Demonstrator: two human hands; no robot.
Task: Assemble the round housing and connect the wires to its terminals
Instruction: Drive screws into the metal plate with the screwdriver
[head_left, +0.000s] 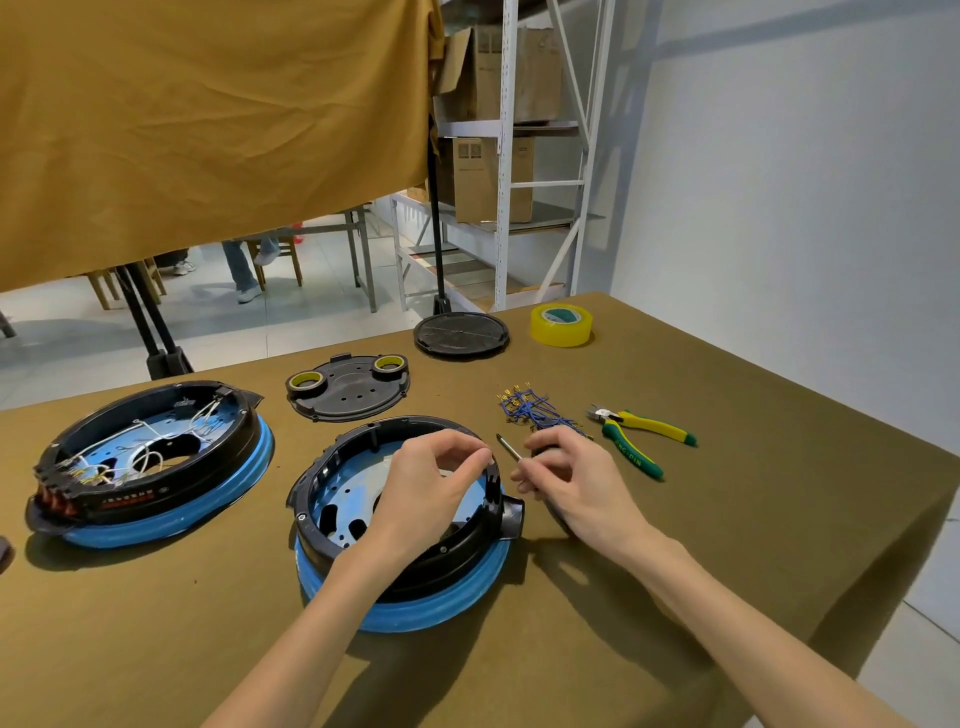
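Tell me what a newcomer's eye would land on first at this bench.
First the two hands at centre: the left hand hovers over the blue-rimmed round housing, while the right hand grips a screwdriver beside it. Next, a second housing full of white wires at left, and the yellow tape roll at the far edge.

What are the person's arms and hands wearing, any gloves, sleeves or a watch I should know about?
Nothing visible. The left hand and right hand are bare, with no gloves, rings or tape on the fingers. Both forearms are bare down to the frame's bottom edge: no sleeves, watch or wrist strap in view.
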